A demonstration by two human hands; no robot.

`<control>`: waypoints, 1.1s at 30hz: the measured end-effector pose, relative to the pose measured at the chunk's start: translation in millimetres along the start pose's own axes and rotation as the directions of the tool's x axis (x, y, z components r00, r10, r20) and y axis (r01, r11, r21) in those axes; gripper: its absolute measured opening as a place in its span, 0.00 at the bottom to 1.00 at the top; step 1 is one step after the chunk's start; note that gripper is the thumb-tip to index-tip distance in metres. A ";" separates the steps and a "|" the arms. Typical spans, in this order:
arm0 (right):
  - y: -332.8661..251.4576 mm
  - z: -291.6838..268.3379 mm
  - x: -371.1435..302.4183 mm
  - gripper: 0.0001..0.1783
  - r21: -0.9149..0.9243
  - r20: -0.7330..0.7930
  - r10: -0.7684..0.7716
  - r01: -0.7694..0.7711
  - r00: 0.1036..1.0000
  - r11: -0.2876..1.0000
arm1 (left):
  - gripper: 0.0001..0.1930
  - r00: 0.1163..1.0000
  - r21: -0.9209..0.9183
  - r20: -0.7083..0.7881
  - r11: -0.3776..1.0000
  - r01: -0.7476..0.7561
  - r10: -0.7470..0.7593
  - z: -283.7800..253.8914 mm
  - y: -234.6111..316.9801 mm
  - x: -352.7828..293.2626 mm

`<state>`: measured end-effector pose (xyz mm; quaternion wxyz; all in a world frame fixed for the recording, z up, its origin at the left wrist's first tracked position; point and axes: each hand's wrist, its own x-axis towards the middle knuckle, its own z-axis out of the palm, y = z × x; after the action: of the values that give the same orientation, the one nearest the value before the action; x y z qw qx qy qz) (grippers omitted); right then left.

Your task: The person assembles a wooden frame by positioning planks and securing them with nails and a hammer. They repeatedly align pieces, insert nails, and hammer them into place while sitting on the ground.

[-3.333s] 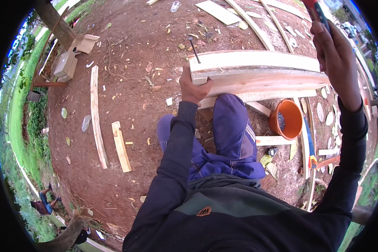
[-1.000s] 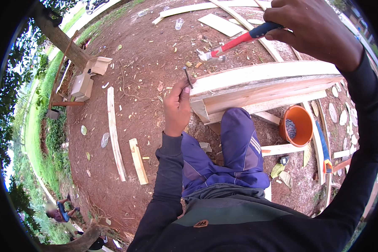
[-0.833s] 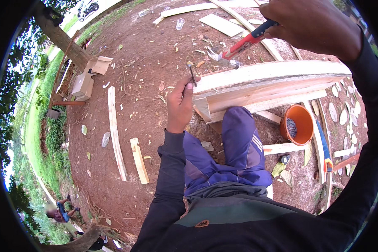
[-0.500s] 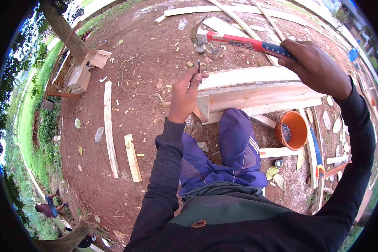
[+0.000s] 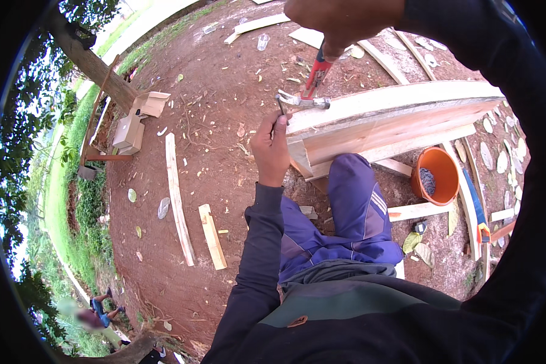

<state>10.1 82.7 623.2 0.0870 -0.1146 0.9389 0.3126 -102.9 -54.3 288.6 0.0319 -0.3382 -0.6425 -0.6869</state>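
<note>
A nail [image 5: 281, 106] stands up between the thumb and fingers of my left hand [image 5: 271, 148], at the left end of a wooden box frame [image 5: 394, 110] made of planks. My right hand [image 5: 346, 21] grips the handle of a claw hammer [image 5: 316, 77], red with a dark blue grip. The steel head hangs low over the frame's top plank; its claw points left, close beside the nail, and its striking face points right. Whether claw and nail touch I cannot tell. Part of the grip is hidden by my right hand.
Right of my knees stands an orange bucket [image 5: 448, 176] with nails [image 5: 428, 180] inside. A handsaw [image 5: 476, 203] and a tape measure [image 5: 420, 227] lie nearby. Loose planks [image 5: 179, 200] lie to the left. A cardboard box [image 5: 128, 133] sits by a tree; a person [image 5: 94, 315] is at the lower left.
My right hand has swung up and leftward, turning the hammer from nearly level to steep, its head now lower beside the nail. My left hand still pinches the nail. The view has shifted slightly.
</note>
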 end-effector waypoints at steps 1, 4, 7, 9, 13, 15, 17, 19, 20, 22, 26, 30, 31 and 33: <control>2.4 -0.8 5.0 0.23 -0.011 -0.012 -0.029 0.029 1.000 1.000 | 0.14 1.000 0.007 0.007 1.000 -0.002 0.002 -0.7 0.7 -0.4; 11.4 2.8 3.4 0.24 0.035 -0.100 -0.062 0.066 0.993 0.997 | 0.13 1.000 0.006 0.010 1.000 -0.021 0.021 -0.4 0.4 -0.4; 17.3 3.4 0.2 0.27 0.069 -0.003 0.053 -0.053 0.999 0.996 | 0.13 1.000 -0.014 -0.009 1.000 -0.011 0.011 1.4 -2.7 -1.5; 19.7 1.6 -4.6 0.27 0.097 0.037 0.060 -0.064 0.998 0.993 | 0.13 1.000 0.002 -0.013 1.000 0.005 -0.005 2.7 -4.4 -1.5; 22.1 -0.4 -10.1 0.27 0.061 0.066 0.046 -0.050 0.997 0.997 | 0.13 1.000 0.016 -0.021 1.000 0.007 -0.007 5.5 -5.4 0.0; 20.7 1.3 -8.4 0.27 0.055 0.090 0.031 -0.036 0.995 0.998 | 0.13 0.999 0.011 -0.035 1.000 0.012 -0.011 6.4 -5.0 0.4; 18.4 4.0 -3.0 0.27 0.030 0.117 0.002 -0.006 0.993 1.000 | 0.12 0.999 0.024 -0.038 1.000 -0.009 0.010 6.5 -4.5 0.6; 16.7 6.3 4.2 0.27 0.027 0.130 0.092 -0.096 0.987 0.995 | 0.12 0.999 0.036 -0.029 0.999 -0.023 0.024 6.1 -4.3 0.8; 14.6 8.5 7.8 0.27 0.027 0.135 0.135 -0.139 0.982 0.990 | 0.12 0.999 0.045 -0.021 0.999 -0.023 0.024 5.6 -4.2 0.6; 17.5 4.0 11.7 0.29 0.108 0.093 -0.061 0.051 0.994 0.993 | 0.12 0.999 0.039 -0.020 0.999 -0.026 0.027 4.5 -3.8 0.1; 19.9 -6.9 12.6 0.30 0.103 0.069 -0.068 0.061 0.995 0.993 | 0.12 0.999 0.030 -0.025 0.999 -0.041 0.042 4.1 -2.9 -0.4; 16.6 -6.9 4.4 0.30 0.095 0.047 -0.003 -0.002 0.999 0.996 | 0.11 0.998 0.077 -0.033 0.996 -0.043 0.045 4.9 -2.7 -0.2; 17.0 -5.6 2.8 0.30 0.079 0.026 -0.004 0.002 1.000 0.997 | 0.11 0.999 0.068 -0.028 0.997 -0.036 0.038 4.8 -2.7 -0.5; 18.7 2.7 -1.0 0.30 0.065 -0.007 -0.028 0.028 1.000 0.997 | 0.11 0.999 0.055 -0.028 0.998 -0.022 0.023 4.4 -3.5 -0.8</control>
<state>6.2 99.1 631.8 0.0921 -0.1259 0.9472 0.2803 -102.0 -50.0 285.0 0.0579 -0.3347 -0.6565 -0.6735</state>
